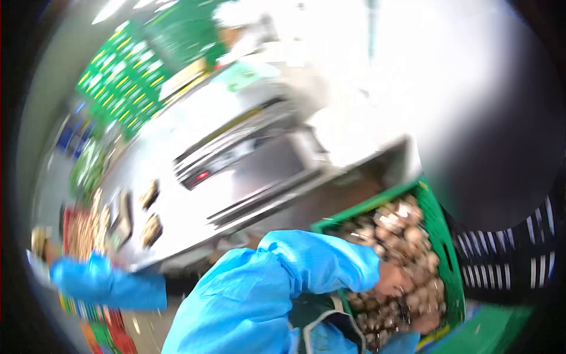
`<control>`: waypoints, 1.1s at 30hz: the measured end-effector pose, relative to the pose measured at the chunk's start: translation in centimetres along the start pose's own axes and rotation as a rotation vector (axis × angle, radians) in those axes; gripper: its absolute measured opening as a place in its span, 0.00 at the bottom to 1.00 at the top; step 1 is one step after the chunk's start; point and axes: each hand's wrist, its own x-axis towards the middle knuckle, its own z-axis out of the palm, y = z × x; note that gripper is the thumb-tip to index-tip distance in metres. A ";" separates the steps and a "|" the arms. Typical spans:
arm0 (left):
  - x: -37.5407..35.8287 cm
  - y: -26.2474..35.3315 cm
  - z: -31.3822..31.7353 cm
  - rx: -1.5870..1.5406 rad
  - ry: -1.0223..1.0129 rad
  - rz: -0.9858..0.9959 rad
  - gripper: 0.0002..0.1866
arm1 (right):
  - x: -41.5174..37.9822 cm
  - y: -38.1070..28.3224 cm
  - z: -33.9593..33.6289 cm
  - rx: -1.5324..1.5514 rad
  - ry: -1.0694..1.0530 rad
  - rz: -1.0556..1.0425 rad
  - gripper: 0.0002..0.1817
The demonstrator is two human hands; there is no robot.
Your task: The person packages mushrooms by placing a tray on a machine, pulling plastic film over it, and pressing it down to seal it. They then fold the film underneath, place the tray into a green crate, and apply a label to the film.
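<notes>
A green crate [442, 236] at the lower right holds a heap of brown and pale rounded pieces that look like mushrooms [407, 230]. My left hand [392, 280], at the end of a blue sleeve, reaches down among them. Lower in the same crate my right hand [425, 322] touches the heap, its blue sleeve [401, 343] partly cut off by the frame. Motion blur and the pieces hide the fingers of both hands, so a grip on anything cannot be made out.
Beside the crate runs a metal table [183, 218] carrying a scale [236, 153] with a red display and two small clumps [151, 230]. At far left a co-worker's blue sleeve [106, 283] shows. Green crates [124, 76] are stacked behind. Striped dark fabric [507, 253] lies right.
</notes>
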 end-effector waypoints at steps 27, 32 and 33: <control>-98.3 4.9 16.8 -0.419 2.427 -1.616 0.31 | -59.0 -47.5 -80.3 -1.772 1.702 2.887 0.44; -93.1 10.4 10.0 -0.887 2.514 -1.200 0.25 | -57.4 -45.3 -81.2 -1.552 1.415 3.060 0.40; -93.3 10.5 10.0 -0.894 2.453 -1.136 0.24 | -56.0 -44.1 -81.7 -1.586 1.373 3.057 0.39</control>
